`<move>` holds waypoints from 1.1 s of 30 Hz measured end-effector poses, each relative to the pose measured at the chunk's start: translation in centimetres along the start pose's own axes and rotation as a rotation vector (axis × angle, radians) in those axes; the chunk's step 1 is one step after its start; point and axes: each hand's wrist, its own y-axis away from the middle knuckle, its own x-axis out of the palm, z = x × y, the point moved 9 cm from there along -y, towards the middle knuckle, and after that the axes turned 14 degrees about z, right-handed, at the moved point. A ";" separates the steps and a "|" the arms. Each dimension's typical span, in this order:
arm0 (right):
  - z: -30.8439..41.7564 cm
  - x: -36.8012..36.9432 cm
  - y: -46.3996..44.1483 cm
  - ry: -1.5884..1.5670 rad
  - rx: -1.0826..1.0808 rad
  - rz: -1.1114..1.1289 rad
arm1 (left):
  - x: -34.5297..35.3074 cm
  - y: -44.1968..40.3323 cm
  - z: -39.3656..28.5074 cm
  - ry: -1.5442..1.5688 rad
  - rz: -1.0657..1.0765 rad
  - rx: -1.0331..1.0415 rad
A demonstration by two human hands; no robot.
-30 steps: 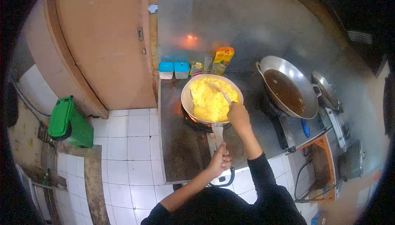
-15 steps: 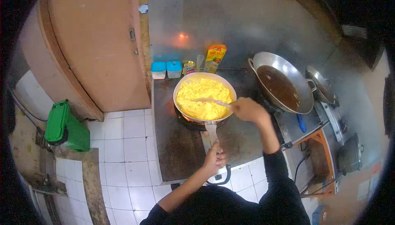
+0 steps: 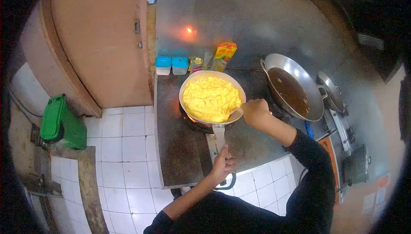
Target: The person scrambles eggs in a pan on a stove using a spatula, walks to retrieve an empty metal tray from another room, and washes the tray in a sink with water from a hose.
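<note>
A pan (image 3: 195, 76) of yellow, lumpy food (image 3: 210, 98) rests over a lit burner on the dark stove top (image 3: 180, 157). My left hand (image 3: 223, 164) is wrapped round the pan's handle (image 3: 219, 134), below the pan. At the pan's right rim my right hand (image 3: 255, 111) is closed on a spatula (image 3: 235, 114), whose blade lies at the lower right edge of the food. Part of the spatula is hidden by my fingers.
A large wok (image 3: 314, 97) with brown liquid stands to the right, a smaller pan (image 3: 338, 98) beyond it. Behind the pan are blue-lidded tubs (image 3: 180, 64), a can (image 3: 196, 64) and a yellow pouch (image 3: 224, 56). A green bin (image 3: 63, 122) stands at the left.
The spatula has swept from the middle of the food to the pan's lower right edge. My right elbow has swung outward. My left hand keeps its hold on the handle.
</note>
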 end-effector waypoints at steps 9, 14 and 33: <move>-6.8 3.8 -3.1 -0.459 -0.122 -0.493 | 0.2 -0.2 0.7 0.018 0.147 -0.092; -5.0 2.5 -1.3 -0.354 -0.173 -0.540 | -0.2 -0.5 1.0 0.021 0.159 -0.108; -2.6 -1.9 7.0 -0.078 -0.038 -0.436 | -0.6 -0.2 0.5 -0.043 0.051 -0.071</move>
